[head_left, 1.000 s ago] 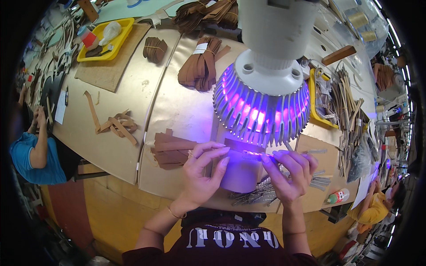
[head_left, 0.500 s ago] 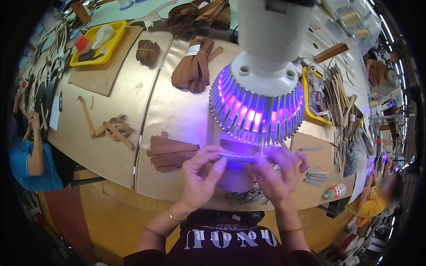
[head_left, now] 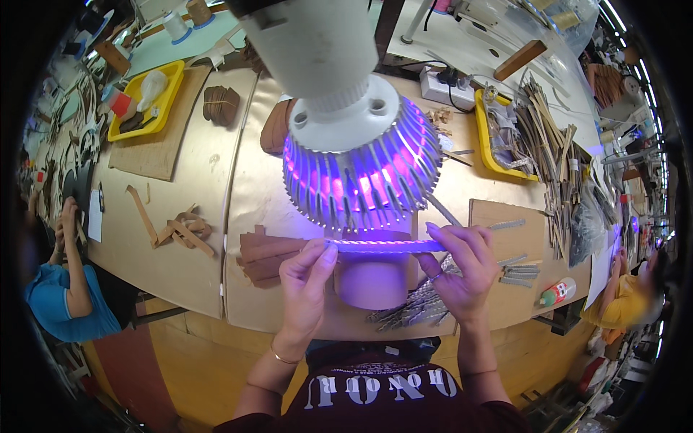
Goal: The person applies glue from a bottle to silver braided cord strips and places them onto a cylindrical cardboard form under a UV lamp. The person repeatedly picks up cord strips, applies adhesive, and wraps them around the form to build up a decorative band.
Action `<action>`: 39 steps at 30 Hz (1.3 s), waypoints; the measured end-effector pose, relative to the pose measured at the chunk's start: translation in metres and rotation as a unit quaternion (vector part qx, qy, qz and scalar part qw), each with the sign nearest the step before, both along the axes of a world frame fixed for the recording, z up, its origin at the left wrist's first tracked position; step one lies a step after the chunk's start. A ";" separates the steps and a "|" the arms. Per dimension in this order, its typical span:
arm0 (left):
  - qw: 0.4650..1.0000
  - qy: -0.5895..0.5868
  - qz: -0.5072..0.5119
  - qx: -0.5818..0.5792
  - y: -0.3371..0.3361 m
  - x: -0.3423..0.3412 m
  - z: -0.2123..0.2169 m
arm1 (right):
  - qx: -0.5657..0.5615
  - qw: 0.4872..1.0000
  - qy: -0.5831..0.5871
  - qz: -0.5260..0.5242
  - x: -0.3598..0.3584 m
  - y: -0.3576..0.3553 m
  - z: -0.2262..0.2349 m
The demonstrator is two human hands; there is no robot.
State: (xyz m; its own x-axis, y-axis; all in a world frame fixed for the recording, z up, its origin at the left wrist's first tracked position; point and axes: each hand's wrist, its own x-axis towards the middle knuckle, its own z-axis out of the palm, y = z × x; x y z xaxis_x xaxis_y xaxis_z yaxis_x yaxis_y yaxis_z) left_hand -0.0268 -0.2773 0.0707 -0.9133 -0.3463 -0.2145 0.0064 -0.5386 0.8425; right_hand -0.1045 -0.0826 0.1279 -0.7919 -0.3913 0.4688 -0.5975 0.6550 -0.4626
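Observation:
A narrow braided strip (head_left: 382, 247), lit violet, is stretched level between my two hands under a glowing lamp. My left hand (head_left: 306, 280) pinches one end between thumb and fingertips. At the other end, my right hand (head_left: 465, 274) grips it with the thumb below and the fingers above. Just beneath the strip stands a short, rounded brown block (head_left: 372, 283), partly hidden by it. A heap of grey braided strips (head_left: 413, 307) lies beside my right hand, which covers part of it. Brown flat strips (head_left: 263, 254) lie fanned beside my left hand.
The finned purple lamp (head_left: 361, 169) hangs low over the work. At the right are a yellow tray (head_left: 491, 155), a small bottle (head_left: 558, 292) and short braided pieces (head_left: 520, 273). Another yellow tray (head_left: 172, 90) and tan scraps (head_left: 184, 229) lie left. People sit at both sides.
My hands have moved apart, and a longer length of the braided strip shows between them. The view has shifted, so the lamp appears farther left and uncovers more of the table's right side.

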 end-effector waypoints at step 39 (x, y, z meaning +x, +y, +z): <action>0.988 -0.027 0.082 -0.125 0.009 -0.007 -0.015 | -0.415 0.793 -0.446 0.013 -0.009 -0.041 0.017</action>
